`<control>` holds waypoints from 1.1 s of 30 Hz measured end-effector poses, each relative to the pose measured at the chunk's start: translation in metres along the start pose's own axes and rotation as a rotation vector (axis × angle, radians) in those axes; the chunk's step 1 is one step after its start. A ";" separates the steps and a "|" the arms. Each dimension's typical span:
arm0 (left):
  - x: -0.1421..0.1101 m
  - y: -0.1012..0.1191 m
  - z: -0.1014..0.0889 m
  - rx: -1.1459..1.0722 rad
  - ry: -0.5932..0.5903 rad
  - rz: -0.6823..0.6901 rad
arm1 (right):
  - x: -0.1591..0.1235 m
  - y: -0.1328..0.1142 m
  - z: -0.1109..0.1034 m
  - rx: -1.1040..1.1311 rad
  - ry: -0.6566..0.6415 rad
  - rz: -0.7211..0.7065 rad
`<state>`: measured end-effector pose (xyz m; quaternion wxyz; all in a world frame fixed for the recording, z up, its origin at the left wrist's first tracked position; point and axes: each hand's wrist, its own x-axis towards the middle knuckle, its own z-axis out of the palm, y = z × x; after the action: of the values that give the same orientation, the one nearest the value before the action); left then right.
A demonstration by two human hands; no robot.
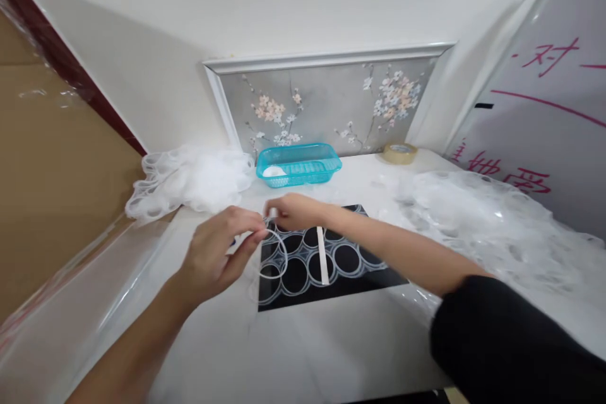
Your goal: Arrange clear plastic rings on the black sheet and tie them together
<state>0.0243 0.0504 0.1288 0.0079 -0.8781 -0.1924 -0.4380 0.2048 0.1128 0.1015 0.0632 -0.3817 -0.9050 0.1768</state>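
Observation:
A sheet of clear plastic rings (326, 259) lies over a black panel (331, 290) set in the white counter. My left hand (215, 255) is closed in a pinch on the sheet's left end, and one loose ring (272, 259) hangs below my fingers. My right hand (293, 211) is closed too, pinching the same clear ring sheet at its upper left corner, close to my left fingertips. A white strip (322, 255) lies across the rings.
A heap of the same clear ring plastic (189, 180) lies at the back left, a larger heap (497, 227) at the right. A turquoise basket (298, 164) holding a white item and a roll of tape (400, 153) stand by the flowered wall panel. Cardboard (52, 164) leans at left.

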 end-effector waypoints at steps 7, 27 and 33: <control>0.007 -0.024 0.059 -0.209 -0.292 -0.226 | -0.073 0.081 0.028 -0.225 -0.123 -0.011; -0.011 -0.025 0.090 -0.347 -0.366 -0.451 | -0.098 0.099 0.061 -0.050 0.318 0.060; -0.006 -0.003 0.088 -0.420 -0.283 -0.636 | -0.100 0.046 0.063 1.428 0.444 0.186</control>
<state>0.0874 0.0674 0.0692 -0.3343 -0.8089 -0.3600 -0.3230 0.2897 0.0540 0.0283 0.4611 -0.3496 -0.5002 0.6442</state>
